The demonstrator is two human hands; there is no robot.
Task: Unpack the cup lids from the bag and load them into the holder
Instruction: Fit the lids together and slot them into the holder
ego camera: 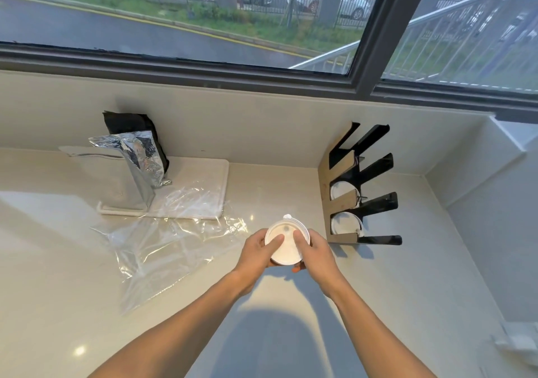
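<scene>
— Where is the head camera looking from?
— It is looking forward and down over the counter [364, 305], close above both forearms, facing the window [203, 14].

Two hands [288, 249], one holder [361, 185], two foil bags [139, 156].

**Soft daylight, wide-angle bend**

We see even, fairly bright daylight entering through the window [203, 14] ahead. A broad soft shadow of the person falls on the countertop [407, 276] near the bottom edge, and a small glare spot shines at lower left. Straight lines bow toward the edges; the far right corner looks blurred.
</scene>
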